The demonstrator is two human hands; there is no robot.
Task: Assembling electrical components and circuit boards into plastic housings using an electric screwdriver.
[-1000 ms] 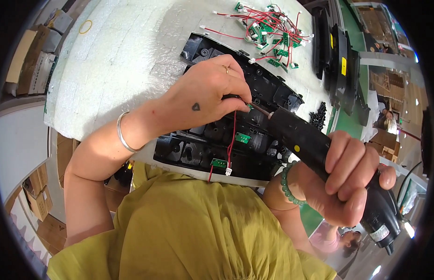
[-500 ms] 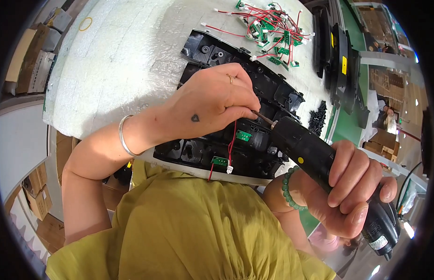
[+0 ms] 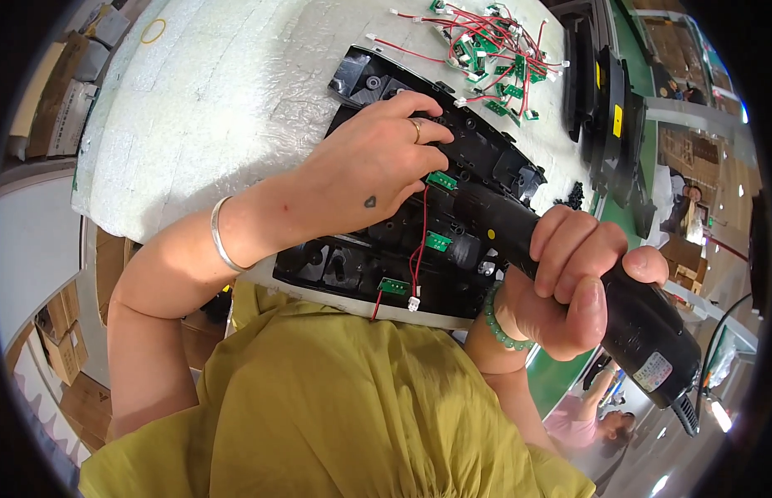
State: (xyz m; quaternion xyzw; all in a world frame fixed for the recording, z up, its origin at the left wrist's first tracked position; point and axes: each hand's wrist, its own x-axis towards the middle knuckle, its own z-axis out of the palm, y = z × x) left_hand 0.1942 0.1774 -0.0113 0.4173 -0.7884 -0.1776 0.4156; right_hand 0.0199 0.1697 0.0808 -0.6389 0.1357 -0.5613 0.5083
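My right hand (image 3: 581, 278) is wrapped round a black electric screwdriver (image 3: 651, 324), tilted with its nose toward the upper left. The nose meets a small green circuit board (image 3: 441, 180) in a black plastic housing (image 3: 485, 149); the bit's tip is hidden. My left hand (image 3: 377, 158) lies over the housings with fingers apart, its fingertips touching the plastic beside that board. Nearer me, two more green boards, one in the middle (image 3: 438, 241) and one lower (image 3: 393, 286), sit in the black housings with red wires and a white connector (image 3: 413, 304).
A heap of green boards with red wires (image 3: 502, 58) lies at the back of the foam-covered table (image 3: 211, 91). Black screws (image 3: 575, 196) are piled at the right, near stacked black housings (image 3: 622, 133). A rubber band (image 3: 153, 31) lies far left. Another person (image 3: 581, 415) is at lower right.
My left fingers have opened from a pinch at the screwdriver's bit and spread over the housing. The screwdriver has moved left and up, its nose now at the upper circuit board.
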